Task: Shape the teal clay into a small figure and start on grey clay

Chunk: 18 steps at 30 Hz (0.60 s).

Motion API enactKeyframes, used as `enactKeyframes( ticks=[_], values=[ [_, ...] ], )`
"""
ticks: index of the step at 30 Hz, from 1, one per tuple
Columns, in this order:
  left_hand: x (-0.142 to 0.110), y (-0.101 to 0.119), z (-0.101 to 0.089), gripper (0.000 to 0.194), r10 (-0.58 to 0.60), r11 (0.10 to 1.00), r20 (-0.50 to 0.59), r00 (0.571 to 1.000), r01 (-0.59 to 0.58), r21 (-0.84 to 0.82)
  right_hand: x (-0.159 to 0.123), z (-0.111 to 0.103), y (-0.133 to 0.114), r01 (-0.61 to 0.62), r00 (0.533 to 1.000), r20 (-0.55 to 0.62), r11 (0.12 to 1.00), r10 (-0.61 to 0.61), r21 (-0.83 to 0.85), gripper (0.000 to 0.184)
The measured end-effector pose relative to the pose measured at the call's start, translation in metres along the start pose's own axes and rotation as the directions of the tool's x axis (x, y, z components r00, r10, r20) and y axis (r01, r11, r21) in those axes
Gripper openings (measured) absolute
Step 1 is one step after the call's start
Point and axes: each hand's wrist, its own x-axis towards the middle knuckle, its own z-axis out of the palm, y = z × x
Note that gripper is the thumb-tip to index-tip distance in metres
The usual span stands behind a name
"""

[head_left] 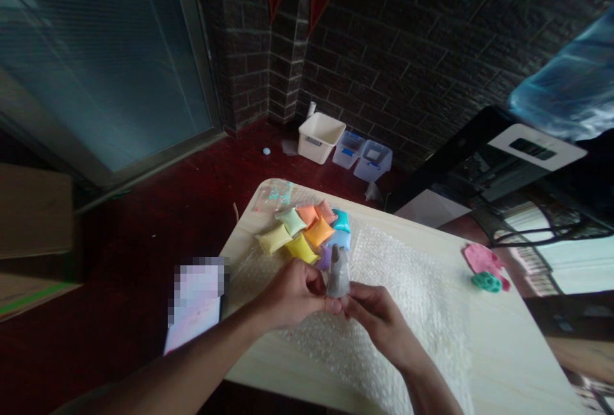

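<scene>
My left hand (295,293) and my right hand (378,319) meet over the table, fingers pinched at the lower end of a small grey packet (338,274). It stands upright between them, narrower at the top, and looks like a bag of soft modelling clay. Just beyond lies a cluster of similar coloured packets: a yellow packet (302,249), a pale yellow packet (274,238), an orange packet (319,231), a pale green packet (291,220), a teal packet (341,220) and a purple packet (325,258), partly hidden. Bubble wrap (407,293) spreads beneath my hands.
On the table's (508,338) right side are a pink piece (482,258) and a green piece (487,282). A clear plastic bag (274,196) lies at the far left corner. A white basket (320,140) and clear bins (373,160) stand on the floor beyond.
</scene>
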Motion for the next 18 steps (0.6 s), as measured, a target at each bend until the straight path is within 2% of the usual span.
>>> enactKeyframes(
  ticks=[5, 9, 11, 14, 18],
  values=[
    [-0.003, 0.001, -0.001, 0.027, 0.038, 0.999, 0.177, 0.983, -0.033, -0.034, -0.002, -0.009, 0.011, -0.074, 0.997, -0.004, 0.997, 0.074, -0.007, 0.038],
    [-0.003, 0.001, -0.003, 0.029, 0.007, 0.985, 0.144, 0.99, -0.032, 0.169, -0.001, -0.009, 0.019, -0.117, 0.992, -0.051, 0.993, 0.117, 0.015, 0.038],
    [-0.003, 0.001, -0.003, 0.028, 0.011, 0.977, 0.124, 0.992, -0.037, 0.209, -0.001, -0.008, 0.02, -0.109, 0.991, -0.08, 0.993, 0.111, 0.034, 0.037],
    [-0.002, -0.001, -0.002, 0.019, 0.032, 0.998, 0.141, 0.99, -0.038, 0.041, 0.0, -0.004, 0.021, -0.096, 0.989, -0.105, 0.992, 0.105, 0.087, 0.039],
    [0.002, -0.011, 0.006, 0.033, 0.019, 0.984, 0.131, 0.991, 0.005, -0.175, 0.003, 0.002, 0.02, -0.087, 0.986, -0.128, 0.98, 0.11, 0.179, 0.043]
  ],
)
